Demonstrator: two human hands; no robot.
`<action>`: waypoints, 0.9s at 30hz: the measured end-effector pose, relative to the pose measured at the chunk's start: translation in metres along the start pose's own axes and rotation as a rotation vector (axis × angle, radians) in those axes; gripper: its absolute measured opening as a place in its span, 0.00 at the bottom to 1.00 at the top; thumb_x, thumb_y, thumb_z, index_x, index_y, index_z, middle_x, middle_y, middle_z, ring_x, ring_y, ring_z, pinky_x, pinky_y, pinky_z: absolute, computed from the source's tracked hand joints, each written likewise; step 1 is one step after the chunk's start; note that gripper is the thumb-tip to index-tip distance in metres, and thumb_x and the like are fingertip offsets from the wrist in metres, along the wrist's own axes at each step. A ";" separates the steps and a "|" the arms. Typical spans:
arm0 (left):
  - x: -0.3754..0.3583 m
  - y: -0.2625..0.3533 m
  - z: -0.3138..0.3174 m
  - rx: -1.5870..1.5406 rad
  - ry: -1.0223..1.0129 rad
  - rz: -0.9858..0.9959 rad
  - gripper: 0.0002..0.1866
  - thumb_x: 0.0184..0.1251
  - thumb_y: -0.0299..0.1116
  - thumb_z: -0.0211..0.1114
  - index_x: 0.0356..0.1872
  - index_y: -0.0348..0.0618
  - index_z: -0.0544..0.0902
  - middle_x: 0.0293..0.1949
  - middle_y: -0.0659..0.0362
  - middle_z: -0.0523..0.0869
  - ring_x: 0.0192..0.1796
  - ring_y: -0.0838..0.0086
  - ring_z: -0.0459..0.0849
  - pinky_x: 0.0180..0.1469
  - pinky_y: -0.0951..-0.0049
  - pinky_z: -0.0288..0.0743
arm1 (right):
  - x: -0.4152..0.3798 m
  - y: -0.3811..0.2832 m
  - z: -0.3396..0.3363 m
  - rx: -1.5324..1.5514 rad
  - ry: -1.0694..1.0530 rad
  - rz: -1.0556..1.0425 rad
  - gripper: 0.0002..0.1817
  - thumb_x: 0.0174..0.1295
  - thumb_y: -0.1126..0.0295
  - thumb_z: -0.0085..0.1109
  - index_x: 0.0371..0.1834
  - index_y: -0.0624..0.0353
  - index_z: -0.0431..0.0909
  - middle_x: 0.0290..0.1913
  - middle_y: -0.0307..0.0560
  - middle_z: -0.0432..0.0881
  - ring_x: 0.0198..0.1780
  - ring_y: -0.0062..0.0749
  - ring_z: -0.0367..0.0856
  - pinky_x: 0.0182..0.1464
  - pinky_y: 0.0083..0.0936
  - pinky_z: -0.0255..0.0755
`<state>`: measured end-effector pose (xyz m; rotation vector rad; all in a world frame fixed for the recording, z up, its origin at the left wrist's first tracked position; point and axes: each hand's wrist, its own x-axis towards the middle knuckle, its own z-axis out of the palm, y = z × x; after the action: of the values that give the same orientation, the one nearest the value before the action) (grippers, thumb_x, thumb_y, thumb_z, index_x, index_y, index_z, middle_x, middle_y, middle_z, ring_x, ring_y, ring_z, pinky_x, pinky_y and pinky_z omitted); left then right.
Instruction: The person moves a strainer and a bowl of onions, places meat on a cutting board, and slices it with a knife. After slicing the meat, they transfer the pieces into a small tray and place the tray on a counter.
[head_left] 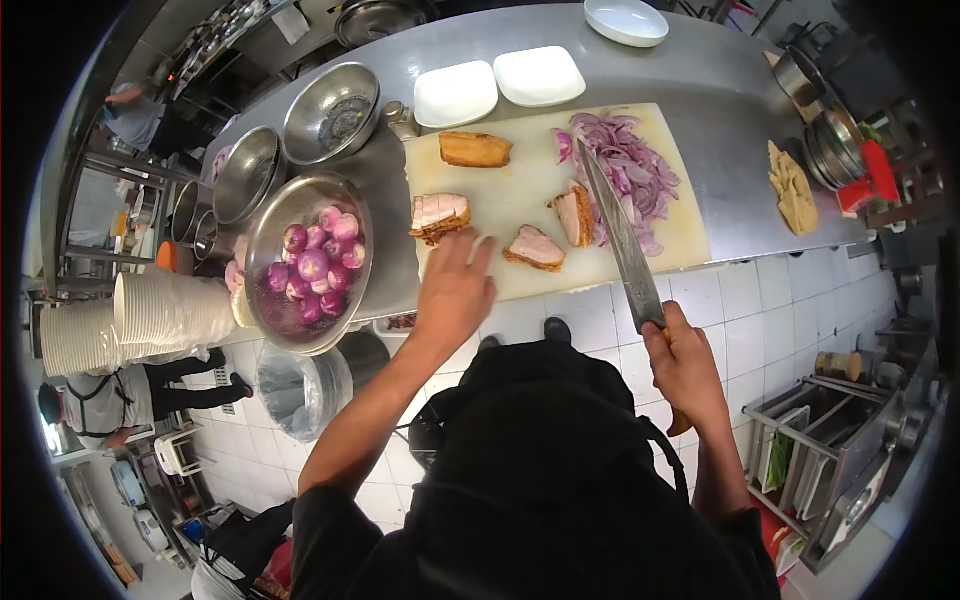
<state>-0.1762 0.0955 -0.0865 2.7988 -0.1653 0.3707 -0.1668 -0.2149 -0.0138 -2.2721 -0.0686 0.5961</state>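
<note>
My right hand [685, 362] is wrapped round the handle of a long kitchen knife [624, 232]. Its blade points away from me, over the near side of a heap of sliced red onion [632, 175]. At the near left of the white cutting board [520, 205], my left hand [457, 287] has its fingers apart, fingertips right by a sliced block of pork belly [440, 214]. Two cut pork pieces lie further right: one flat [535, 247], the other [573, 214] close beside the blade and onion. A browned pork slab [475, 150] rests toward the back of the board.
Left of the board, a colander [357, 285] holds peeled red onions [313, 264], near metal bowls [332, 112]. Two white dishes [456, 94] [540, 76] stand behind. A folded cloth [791, 190] lies right. Stacked tubs [165, 307] are at left; other people [115, 400] stand beyond.
</note>
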 end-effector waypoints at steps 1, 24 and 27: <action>0.008 0.005 0.000 -0.048 -0.032 0.095 0.28 0.54 0.23 0.71 0.60 0.39 0.82 0.64 0.50 0.80 0.67 0.52 0.77 0.67 0.52 0.74 | 0.000 -0.001 0.000 0.005 0.002 0.003 0.08 0.77 0.70 0.53 0.47 0.63 0.69 0.29 0.64 0.83 0.34 0.68 0.82 0.36 0.51 0.72; 0.009 0.004 0.067 -0.538 0.035 -0.077 0.27 0.54 0.24 0.73 0.58 0.37 0.76 0.68 0.46 0.75 0.67 0.48 0.77 0.66 0.58 0.77 | -0.019 -0.054 0.057 -0.381 -0.124 0.031 0.16 0.74 0.67 0.49 0.57 0.69 0.71 0.31 0.73 0.84 0.38 0.75 0.84 0.47 0.63 0.77; 0.008 0.001 0.070 -0.546 0.061 -0.048 0.26 0.53 0.24 0.73 0.56 0.37 0.77 0.66 0.47 0.76 0.66 0.49 0.77 0.66 0.58 0.76 | -0.021 -0.056 0.062 -0.425 -0.115 0.037 0.16 0.73 0.68 0.49 0.56 0.70 0.71 0.31 0.73 0.84 0.38 0.74 0.84 0.47 0.63 0.77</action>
<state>-0.1520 0.0715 -0.1487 2.2474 -0.1574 0.3385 -0.2048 -0.1386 -0.0027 -2.6499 -0.2287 0.7923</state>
